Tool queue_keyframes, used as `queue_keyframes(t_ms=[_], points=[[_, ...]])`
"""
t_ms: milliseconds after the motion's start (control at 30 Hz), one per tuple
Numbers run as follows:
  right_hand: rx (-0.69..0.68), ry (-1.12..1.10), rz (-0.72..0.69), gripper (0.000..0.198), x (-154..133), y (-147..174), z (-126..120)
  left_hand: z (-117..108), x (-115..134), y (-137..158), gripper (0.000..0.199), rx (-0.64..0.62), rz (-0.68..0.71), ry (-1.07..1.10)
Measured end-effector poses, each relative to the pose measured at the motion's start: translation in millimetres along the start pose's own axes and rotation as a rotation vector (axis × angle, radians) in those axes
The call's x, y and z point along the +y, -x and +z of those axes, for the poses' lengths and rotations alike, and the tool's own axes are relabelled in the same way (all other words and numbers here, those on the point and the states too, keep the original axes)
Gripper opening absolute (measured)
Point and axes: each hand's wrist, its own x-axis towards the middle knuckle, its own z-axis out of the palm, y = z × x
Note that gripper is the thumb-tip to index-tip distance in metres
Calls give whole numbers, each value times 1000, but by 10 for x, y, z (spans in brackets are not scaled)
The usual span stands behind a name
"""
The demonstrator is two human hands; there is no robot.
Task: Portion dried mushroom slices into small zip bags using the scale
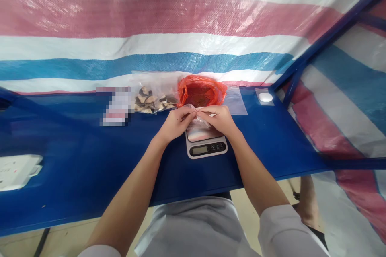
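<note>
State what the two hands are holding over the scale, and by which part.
Both hands, left hand and right hand, pinch a small clear plastic bag by its top edge with the fingers, above the scale.

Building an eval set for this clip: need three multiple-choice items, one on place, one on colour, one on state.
1. Where is the grey digital kitchen scale?
A. under both hands
B. at the table's left edge
C. on the floor

2. What colour is the crumpled plastic bag behind the scale?
A. green
B. red-orange
C. black

3. What are the left hand and right hand doing?
A. resting flat on the blue table
B. pinching a small clear plastic bag
C. pressing scale buttons

Answers: 1 A, the scale sits just below the hands; 2 B, its plastic shows red-orange; 3 B, fingertips meet on the bag's top.
</note>
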Motion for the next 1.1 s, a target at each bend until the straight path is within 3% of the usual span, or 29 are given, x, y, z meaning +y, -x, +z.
queue_keyframes(t_ms=[200,500,1100], points=[[-38,-51,74,29,-39,12,-28,-16,33,4,36,-27,58,-53],[-37,-160,182,31,-18,14,-17,-11,9,9,33,-19,39,15],[-31,-189,159,26,-50,5,48,-13,-7,16,28,6,-6,137]])
